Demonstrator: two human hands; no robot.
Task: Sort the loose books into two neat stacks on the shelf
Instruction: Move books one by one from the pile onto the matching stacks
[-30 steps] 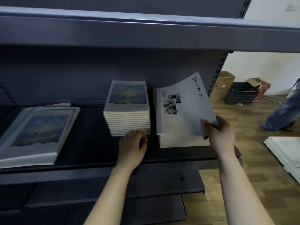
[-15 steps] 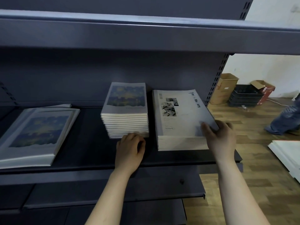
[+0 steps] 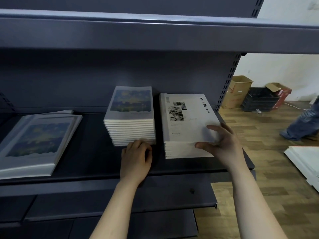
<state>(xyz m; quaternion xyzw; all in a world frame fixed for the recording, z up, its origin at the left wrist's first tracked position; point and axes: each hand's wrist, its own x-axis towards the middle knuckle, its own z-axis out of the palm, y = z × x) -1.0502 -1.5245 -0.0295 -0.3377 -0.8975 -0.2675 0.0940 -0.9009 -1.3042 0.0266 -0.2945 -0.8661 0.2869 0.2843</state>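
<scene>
Two stacks stand side by side on the dark shelf (image 3: 96,163). The left stack (image 3: 131,131) has blue-and-yellow painted covers; my left hand (image 3: 136,157) rests on the shelf with its fingertips against the stack's front bottom edge. The right stack (image 3: 186,149) is white, and its top book (image 3: 186,118) reads "Time & Memory". My right hand (image 3: 222,144) holds that top book's front right corner, fingers on the cover and thumb at the front edge. A loose, uneven pile of blue-cover books (image 3: 34,144) lies at the shelf's left.
Another shelf board (image 3: 155,33) hangs low overhead, and a lower shelf (image 3: 120,200) juts out below. On the wooden floor at right are cardboard boxes (image 3: 238,90), a black crate (image 3: 260,100), white panels (image 3: 305,161) and a person's leg (image 3: 303,125).
The white book that my right hand held tilted up now lies flat on the right stack. My right hand stays at its corner. The left hand has barely moved.
</scene>
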